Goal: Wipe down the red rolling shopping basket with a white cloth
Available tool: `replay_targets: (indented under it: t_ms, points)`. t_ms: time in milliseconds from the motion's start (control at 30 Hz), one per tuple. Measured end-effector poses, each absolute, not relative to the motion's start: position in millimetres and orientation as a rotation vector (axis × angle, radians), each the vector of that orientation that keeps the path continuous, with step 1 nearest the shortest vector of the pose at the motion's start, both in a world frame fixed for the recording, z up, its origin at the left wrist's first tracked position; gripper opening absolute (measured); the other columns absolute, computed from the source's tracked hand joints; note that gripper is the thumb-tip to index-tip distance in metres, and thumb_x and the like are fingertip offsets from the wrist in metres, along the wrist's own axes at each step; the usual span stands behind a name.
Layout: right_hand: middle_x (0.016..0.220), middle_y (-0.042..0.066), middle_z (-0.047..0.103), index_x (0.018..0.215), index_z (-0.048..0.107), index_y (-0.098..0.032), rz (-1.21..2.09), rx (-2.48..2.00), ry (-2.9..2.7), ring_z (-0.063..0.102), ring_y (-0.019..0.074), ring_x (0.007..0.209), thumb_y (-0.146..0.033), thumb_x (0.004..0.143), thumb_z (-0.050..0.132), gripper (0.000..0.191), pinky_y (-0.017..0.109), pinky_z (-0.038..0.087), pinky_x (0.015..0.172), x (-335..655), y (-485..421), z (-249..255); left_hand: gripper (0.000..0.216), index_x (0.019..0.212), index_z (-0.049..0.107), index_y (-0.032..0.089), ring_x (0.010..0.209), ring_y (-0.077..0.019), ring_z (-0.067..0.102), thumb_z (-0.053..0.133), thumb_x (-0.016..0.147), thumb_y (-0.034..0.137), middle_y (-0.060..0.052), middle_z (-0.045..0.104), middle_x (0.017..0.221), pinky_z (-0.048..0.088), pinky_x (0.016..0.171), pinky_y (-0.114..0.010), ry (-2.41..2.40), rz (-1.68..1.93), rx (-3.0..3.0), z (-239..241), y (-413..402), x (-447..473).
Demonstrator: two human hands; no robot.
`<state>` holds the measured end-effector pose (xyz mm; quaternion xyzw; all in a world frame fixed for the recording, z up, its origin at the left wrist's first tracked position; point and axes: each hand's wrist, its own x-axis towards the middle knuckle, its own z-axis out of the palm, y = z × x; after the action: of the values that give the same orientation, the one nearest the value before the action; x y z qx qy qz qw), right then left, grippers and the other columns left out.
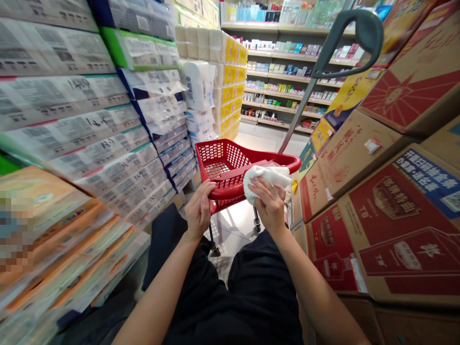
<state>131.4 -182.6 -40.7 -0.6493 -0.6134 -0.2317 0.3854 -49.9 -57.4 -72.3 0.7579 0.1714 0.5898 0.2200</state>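
Note:
A red wheeled shopping basket (pixel 230 179) with perforated walls stands in front of me, between my knees and the shelves. My left hand (pixel 199 209) grips its near left corner, fingers curled over the rim. A white cloth (pixel 268 178) lies bunched on the near right part of the rim, and my right hand (pixel 269 196) presses down on it with bent fingers around it. From the basket's right side a long pole rises, tilted, to a grey loop handle (pixel 348 45). A caster (pixel 257 225) shows beneath the basket.
Stacked packages (pixel 104 115) wall in the left side, with orange-edged packs (pixel 72 239) low and close. Cardboard cartons (pixel 377 215) crowd the right. Yellow-and-white paper packs (pixel 230 81) and shelves of small boxed goods (pixel 283 76) stand ahead, beyond pale floor tiles (pixel 262 134).

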Motion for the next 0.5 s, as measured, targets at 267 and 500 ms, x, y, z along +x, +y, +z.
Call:
replay_targets:
  t_ms: [267,500]
  points:
    - [0.126,0.001,0.067,0.122,0.063,-0.03,-0.47,-1.641,-1.628,0.057,0.0186,0.124,-0.014,0.093,0.046,0.037,0.038,0.022,0.11,75.6,-161.5,-26.4,0.04,0.126,0.06,0.017,0.129,-0.0223,0.054,0.029,0.102,0.026,-0.01,0.062,0.13,0.043,0.11,-0.046,0.524,1.591,2.092,-68.9,-66.7,-49.5]
    - [0.124,0.0,0.068,0.12,0.063,-0.029,-0.468,-1.551,-1.642,0.059,0.0176,0.122,-0.015,0.093,0.046,0.035,0.036,0.022,0.11,68.1,-144.7,-32.6,0.041,0.129,0.058,0.017,0.13,-0.0234,0.052,0.027,0.102,0.025,-0.011,0.061,0.132,0.043,0.11,-0.047,0.531,1.651,2.042,-73.2,-65.1,-41.3]
